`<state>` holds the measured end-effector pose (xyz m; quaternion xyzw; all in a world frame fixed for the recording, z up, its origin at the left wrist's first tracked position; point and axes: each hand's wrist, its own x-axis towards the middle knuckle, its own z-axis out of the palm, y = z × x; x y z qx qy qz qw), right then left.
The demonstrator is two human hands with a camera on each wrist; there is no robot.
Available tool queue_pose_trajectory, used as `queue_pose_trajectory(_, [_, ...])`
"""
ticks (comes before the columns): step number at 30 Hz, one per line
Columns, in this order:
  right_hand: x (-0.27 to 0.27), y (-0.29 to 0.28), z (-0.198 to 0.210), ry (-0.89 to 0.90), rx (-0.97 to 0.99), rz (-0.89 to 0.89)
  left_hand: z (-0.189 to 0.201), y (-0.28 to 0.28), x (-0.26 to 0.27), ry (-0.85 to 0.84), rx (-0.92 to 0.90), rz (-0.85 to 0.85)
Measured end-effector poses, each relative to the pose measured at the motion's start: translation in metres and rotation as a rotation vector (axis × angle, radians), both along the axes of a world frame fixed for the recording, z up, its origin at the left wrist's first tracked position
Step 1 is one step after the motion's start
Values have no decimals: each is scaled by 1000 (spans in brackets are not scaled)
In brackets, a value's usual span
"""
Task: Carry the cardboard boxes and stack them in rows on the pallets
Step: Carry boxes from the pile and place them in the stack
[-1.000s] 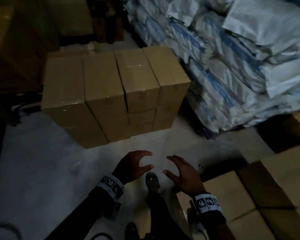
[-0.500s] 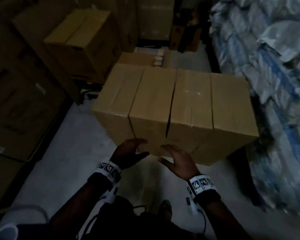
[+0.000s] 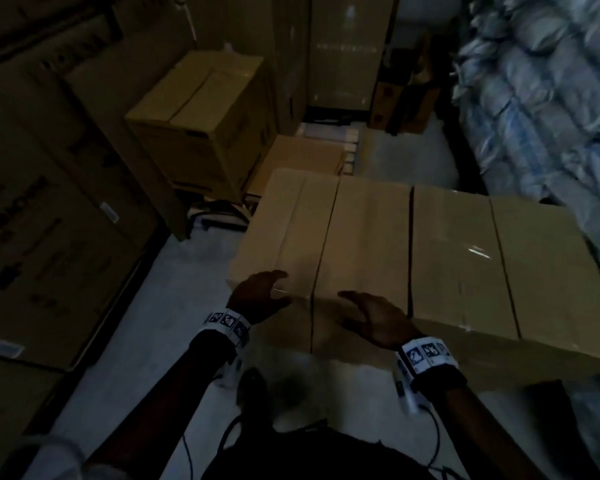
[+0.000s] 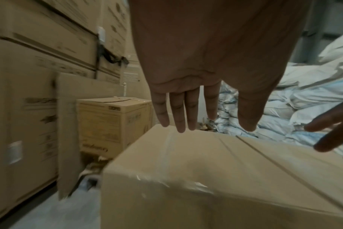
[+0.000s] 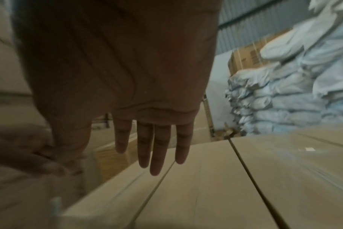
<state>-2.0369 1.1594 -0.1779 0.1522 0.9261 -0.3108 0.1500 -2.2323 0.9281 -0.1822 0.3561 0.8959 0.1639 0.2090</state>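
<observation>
Cardboard boxes (image 3: pixel 378 258) in a row, a pick-up about to begin.
Left hand (image 3: pixel 258 296) and right hand (image 3: pixel 378 320) hover spread wide and empty over the near boxes; next, I judge, comes gripping one box's sides.

No readable text from my feed.
I see dark print on the big cartons (image 3: pixel 32 216) at left, print on a small box (image 4: pixel 108 124), and patterned wristbands (image 3: pixel 426 355), but all of it is too blurred to read.

The head view is very dark, mostly at the left. Both wrist views are brighter but blurry at the edges.
</observation>
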Motion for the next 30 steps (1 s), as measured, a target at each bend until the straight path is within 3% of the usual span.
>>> queue_pose_trajectory(1, [-5,5,0,-24,25,-12,-3,4,-8,24,-3,-4])
queue_pose_trajectory(3, [-76,-13,-8,-114,42,-95,-21,-9,-89,-3,-78,-59])
queue_pose_trajectory(7, [-101,-31,-9,-172,-26,-174,-49,-15,-114,78,-203,-97])
queue_pose_trajectory(12, [-164,-61,-27,-206,-95,-315,-85,-22,-165,-41,-349,-61])
queue_pose_trajectory(16, [-185,-69,-57,-252,-112,-359,-96,-21,-177,-91,-346,-119])
queue_pose_trajectory(22, [-196,-68,-85,-382,-112,-428,-103,-14,-180,30,-492,-244])
queue_pose_trajectory(30, [-203,-66,-98,-382,-125,-464,-104,-27,-197,-60,-461,-246])
